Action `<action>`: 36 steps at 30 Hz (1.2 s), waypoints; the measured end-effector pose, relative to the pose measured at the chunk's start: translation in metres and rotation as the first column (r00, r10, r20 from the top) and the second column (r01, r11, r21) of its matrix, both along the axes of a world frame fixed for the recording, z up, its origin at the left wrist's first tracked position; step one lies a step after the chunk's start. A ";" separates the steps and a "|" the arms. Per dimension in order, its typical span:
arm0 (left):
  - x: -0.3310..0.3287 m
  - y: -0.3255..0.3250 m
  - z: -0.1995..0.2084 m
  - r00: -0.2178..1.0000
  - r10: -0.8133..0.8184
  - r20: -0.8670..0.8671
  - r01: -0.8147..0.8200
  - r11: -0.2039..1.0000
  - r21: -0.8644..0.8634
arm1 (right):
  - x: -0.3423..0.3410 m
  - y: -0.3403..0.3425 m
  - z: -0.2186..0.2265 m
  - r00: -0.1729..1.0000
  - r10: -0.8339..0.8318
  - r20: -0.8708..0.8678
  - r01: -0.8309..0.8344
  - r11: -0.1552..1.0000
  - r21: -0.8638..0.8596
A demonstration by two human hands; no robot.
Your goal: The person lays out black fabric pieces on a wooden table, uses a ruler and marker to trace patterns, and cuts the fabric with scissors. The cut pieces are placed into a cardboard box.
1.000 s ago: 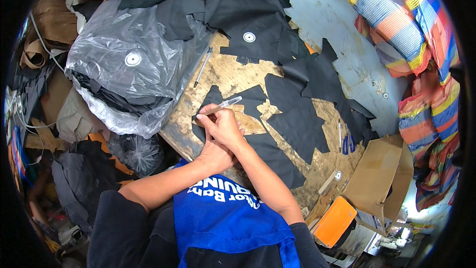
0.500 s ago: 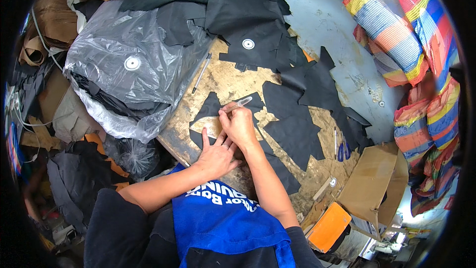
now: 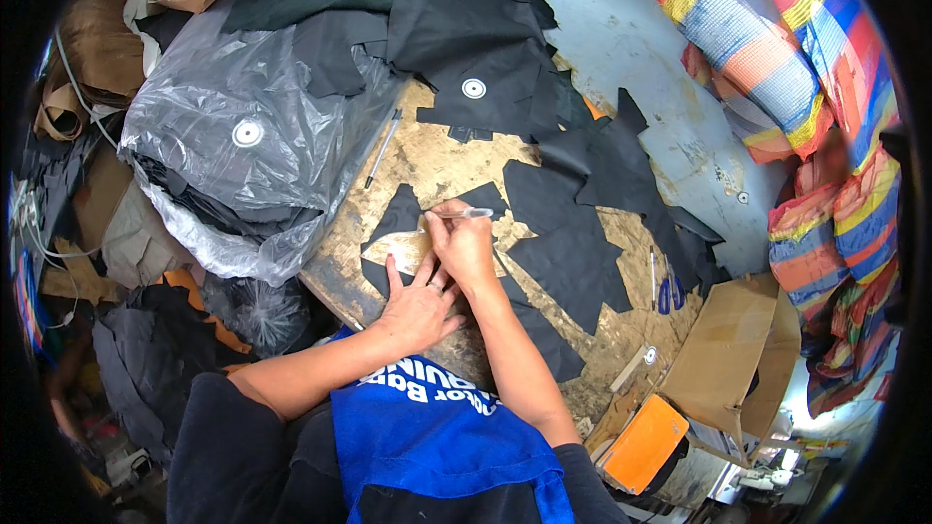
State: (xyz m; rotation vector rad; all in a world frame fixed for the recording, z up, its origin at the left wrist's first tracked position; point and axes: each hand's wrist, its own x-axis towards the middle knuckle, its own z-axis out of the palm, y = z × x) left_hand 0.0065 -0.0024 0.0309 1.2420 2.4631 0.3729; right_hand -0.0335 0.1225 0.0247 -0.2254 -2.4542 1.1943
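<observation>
My right hand pinches a clear-barrelled pen, its barrel lying nearly level across the top of the fist. The pen's tip is too small to make out; it is close to the edge of a pale tan, curved flat piece. This piece rests on black leather-like material on the worn board. My left hand lies flat with fingers spread, its fingertips on the lower part of the tan piece, just beside my right hand.
Black cut sheets spread to the right. A second pen lies near a clear plastic bag of black material. Blue-handled scissors, a cardboard box and an orange pad sit at the right edge.
The pen has tipped from slanting up to the right to nearly level as my right hand turned. My left hand stays on the tan piece. The whole view has shifted slightly.
</observation>
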 end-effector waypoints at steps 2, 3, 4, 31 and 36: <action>0.000 0.001 0.001 1.000 0.006 -0.013 -0.006 1.000 0.010 | 0.009 0.011 0.005 0.994 -0.107 0.017 0.105 0.991 0.086; 0.000 0.001 0.002 1.000 0.009 -0.012 -0.009 1.000 0.007 | 0.012 0.016 0.006 0.985 -0.172 0.033 0.169 0.983 0.071; 0.000 0.001 0.003 1.000 0.010 -0.015 -0.010 1.000 -0.007 | 0.014 0.020 0.006 0.979 -0.192 0.062 0.191 0.981 0.029; -0.051 0.023 0.039 0.957 -0.108 0.267 0.157 0.973 -0.167 | 0.113 0.042 0.004 0.912 -0.410 0.025 0.410 0.907 -0.094; -0.105 0.033 0.036 0.884 -0.195 0.425 0.256 0.963 -0.089 | 0.109 0.037 0.008 0.954 -0.297 -0.049 0.301 0.938 0.170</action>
